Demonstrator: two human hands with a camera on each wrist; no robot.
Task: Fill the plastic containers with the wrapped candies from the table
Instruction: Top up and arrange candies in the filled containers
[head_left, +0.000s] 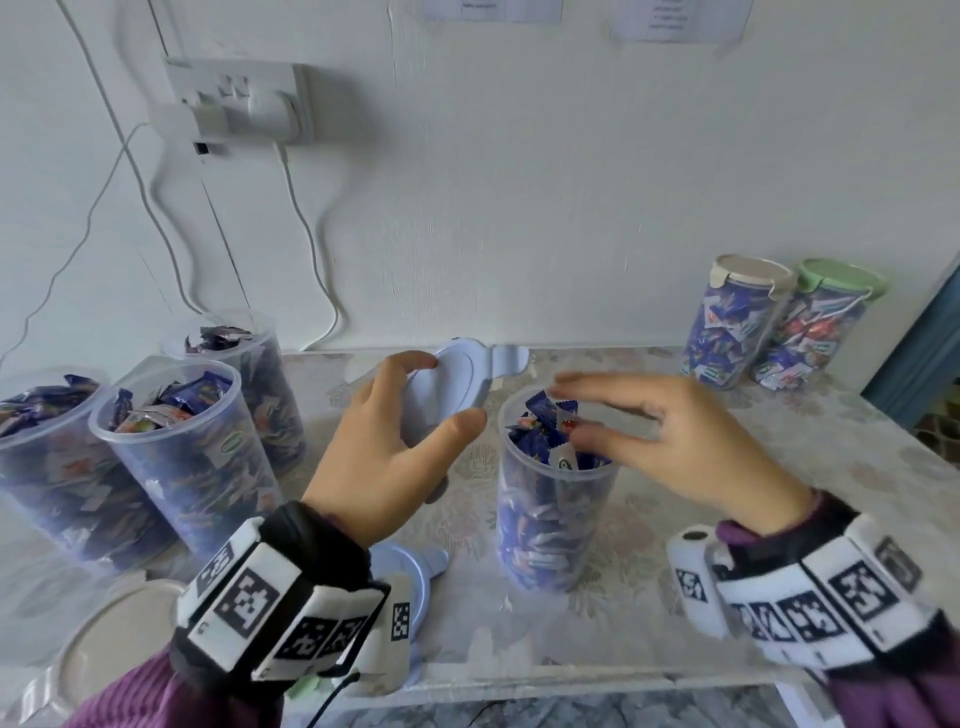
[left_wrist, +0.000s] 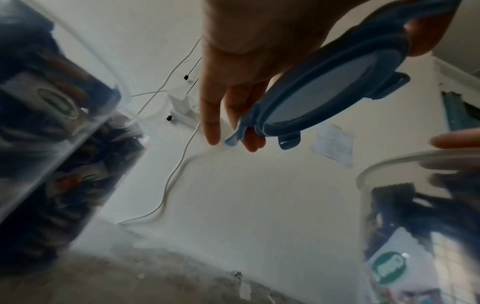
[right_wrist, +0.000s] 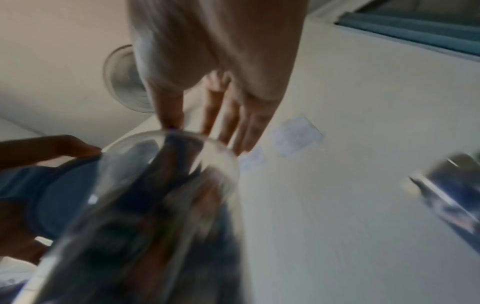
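A clear plastic container (head_left: 556, 519) full of blue wrapped candies (head_left: 540, 426) stands open in the middle of the table. My right hand (head_left: 649, 436) hovers over its mouth with fingers stretched flat, holding nothing; the right wrist view shows the fingers (right_wrist: 233, 123) just above the container's rim (right_wrist: 182, 139). My left hand (head_left: 395, 436) grips a pale blue lid (head_left: 452, 384) with clip tabs, tilted, just left of the container. In the left wrist view the blue lid (left_wrist: 337, 92) sits between thumb and fingers.
Three open containers of candies (head_left: 176, 447) stand at the left. Two lidded full ones (head_left: 779, 322) stand at the back right by the wall. Another blue lid (head_left: 410, 571) and a pale round lid (head_left: 119, 634) lie near the front edge. Cables hang from a wall socket (head_left: 244, 98).
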